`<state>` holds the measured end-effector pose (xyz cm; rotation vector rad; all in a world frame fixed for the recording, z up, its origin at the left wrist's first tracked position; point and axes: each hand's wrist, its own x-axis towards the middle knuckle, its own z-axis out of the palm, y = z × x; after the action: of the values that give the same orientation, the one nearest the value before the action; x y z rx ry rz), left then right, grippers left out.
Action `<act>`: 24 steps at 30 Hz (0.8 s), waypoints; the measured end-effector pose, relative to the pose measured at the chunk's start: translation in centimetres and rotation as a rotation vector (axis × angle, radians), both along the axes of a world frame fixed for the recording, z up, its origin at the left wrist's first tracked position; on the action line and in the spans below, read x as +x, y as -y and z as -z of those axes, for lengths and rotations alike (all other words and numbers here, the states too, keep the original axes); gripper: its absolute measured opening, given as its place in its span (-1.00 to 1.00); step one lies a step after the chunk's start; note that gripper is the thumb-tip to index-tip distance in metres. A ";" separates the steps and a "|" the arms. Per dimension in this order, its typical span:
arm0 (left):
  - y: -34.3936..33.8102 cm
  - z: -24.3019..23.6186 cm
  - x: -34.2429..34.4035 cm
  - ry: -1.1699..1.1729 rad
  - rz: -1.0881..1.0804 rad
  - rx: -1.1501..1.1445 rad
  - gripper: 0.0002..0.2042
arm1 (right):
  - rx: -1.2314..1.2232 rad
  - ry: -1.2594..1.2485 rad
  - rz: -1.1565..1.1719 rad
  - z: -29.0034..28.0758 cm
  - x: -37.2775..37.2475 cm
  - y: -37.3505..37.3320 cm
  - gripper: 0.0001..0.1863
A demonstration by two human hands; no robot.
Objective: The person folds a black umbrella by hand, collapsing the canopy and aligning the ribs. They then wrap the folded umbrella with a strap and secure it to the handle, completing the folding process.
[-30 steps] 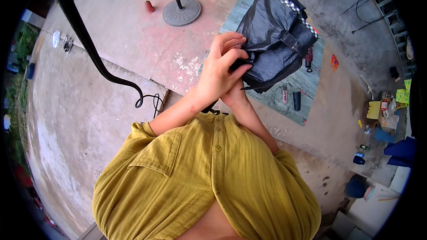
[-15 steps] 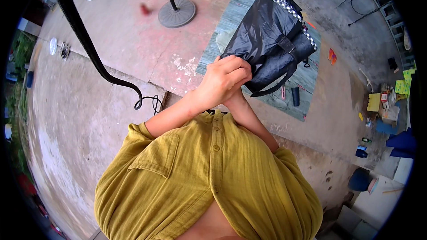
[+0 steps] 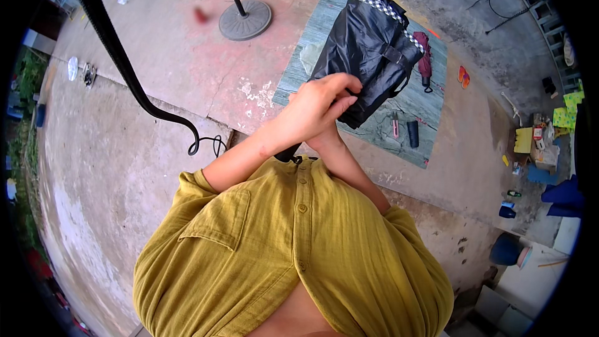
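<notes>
A black folding umbrella (image 3: 359, 50) with a black-and-white checked edge is held in front of me, its canopy bunched in loose folds and tilted away to the upper right. A strap (image 3: 394, 56) crosses the folds. My left hand (image 3: 321, 103) lies over the near end of the canopy, fingers curled on the cloth and thumb close to them. Beneath it, my right hand (image 3: 324, 138) is wrapped round the umbrella's near end; most of its fingers are hidden. A black handle end (image 3: 289, 153) shows below my left wrist, close to my shirt.
Under the umbrella is a grey-green marbled tabletop (image 3: 374, 143) bearing a maroon folded umbrella (image 3: 423, 56), a dark cylinder (image 3: 413, 134) and a small pinkish item (image 3: 395, 126). A fan stand (image 3: 245, 20) is at the far left. Orange sandals (image 3: 463, 77) lie right. A black strap (image 3: 125, 68) hangs at left.
The umbrella has turned and shifted left, uncovering the maroon one. Its strap now lies more across the folds. My left hand's thumb has come into sight, and the handle end shows below the wrist.
</notes>
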<state>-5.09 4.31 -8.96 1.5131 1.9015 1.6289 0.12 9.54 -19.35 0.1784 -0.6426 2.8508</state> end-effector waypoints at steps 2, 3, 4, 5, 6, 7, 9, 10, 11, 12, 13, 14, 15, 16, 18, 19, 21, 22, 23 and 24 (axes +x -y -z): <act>0.5 -1.8 -0.5 0.214 -0.044 -0.025 -0.85 | -0.023 0.062 -0.063 -0.3 0.2 0.0 -0.71; 0.5 -1.8 -1.0 0.097 -0.154 0.023 -0.85 | -0.040 0.107 -0.114 -0.7 0.3 -0.1 -0.83; 0.3 -1.7 -1.8 -0.020 -0.263 0.071 -0.85 | -0.056 0.151 -0.165 -1.3 0.5 -0.3 -0.85; -0.1 -1.8 -2.9 -0.154 -0.351 0.175 -0.79 | -0.073 0.195 -0.215 -1.8 0.5 -0.5 -0.76; -0.6 -1.9 -4.3 -0.291 -0.447 0.278 -0.72 | -0.070 0.182 -0.220 -2.5 0.5 -0.4 -0.79; -1.3 -2.0 -5.6 -0.426 -0.533 0.383 -0.65 | -0.067 0.171 -0.216 -3.1 0.6 -0.4 -0.83; -2.9 -0.7 -7.3 0.034 -0.498 0.318 -0.45 | -0.077 0.144 -0.236 -3.0 0.6 -0.5 -0.85; -3.5 -0.3 -7.8 0.260 -0.476 0.282 -0.35 | -0.066 0.142 -0.262 -2.8 0.6 -0.5 -0.85; -3.3 0.1 -8.4 0.603 -0.303 0.111 -0.13 | -0.055 0.141 -0.288 -2.7 0.7 -0.5 -0.85; -3.5 0.1 -8.8 0.962 -0.032 0.078 -0.04 | -0.043 0.139 -0.311 -2.6 0.5 -0.6 -0.85; -3.5 0.5 -8.5 1.003 0.048 0.007 -0.08 | -0.007 0.155 -0.341 -2.7 0.4 -0.8 -0.85; -3.4 1.0 -7.6 1.041 0.128 -0.064 -0.13 | 0.021 0.301 -0.346 -2.9 0.6 -1.1 -0.79; -3.2 0.7 -6.6 0.879 0.064 0.087 -0.22 | 0.098 0.346 -0.357 -2.6 0.7 -1.5 -0.82; -3.2 0.9 -6.4 0.817 0.062 0.149 -0.21 | 0.175 0.390 -0.369 -2.2 0.8 -2.0 -0.84; -2.8 1.5 -6.2 0.703 -0.018 0.206 -0.12 | 0.452 0.491 -0.265 -1.7 0.9 -2.7 -0.83; -2.7 2.0 -6.0 0.628 -0.077 0.237 -0.11 | 0.534 0.565 -0.221 -1.6 0.9 -2.9 -0.83; -2.7 2.7 -5.5 0.473 -0.197 0.299 -0.08 | 0.711 0.673 -0.130 -2.0 0.8 -2.9 -0.87; -2.7 3.0 -5.2 0.454 -0.276 0.311 -0.09 | 0.864 0.682 -0.038 -1.5 0.5 -2.8 -0.91; -2.6 3.1 -4.8 0.433 -0.355 0.324 -0.09 | 1.016 0.687 0.057 -0.2 0.2 -2.7 -0.94; -2.6 3.3 -4.8 0.412 -0.436 0.338 -0.09 | 1.130 0.615 0.149 0.4 0.0 -2.4 -0.93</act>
<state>-9.85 6.90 -12.29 0.7785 1.8656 2.3299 0.10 11.96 -19.71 -0.5697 -2.1767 2.0223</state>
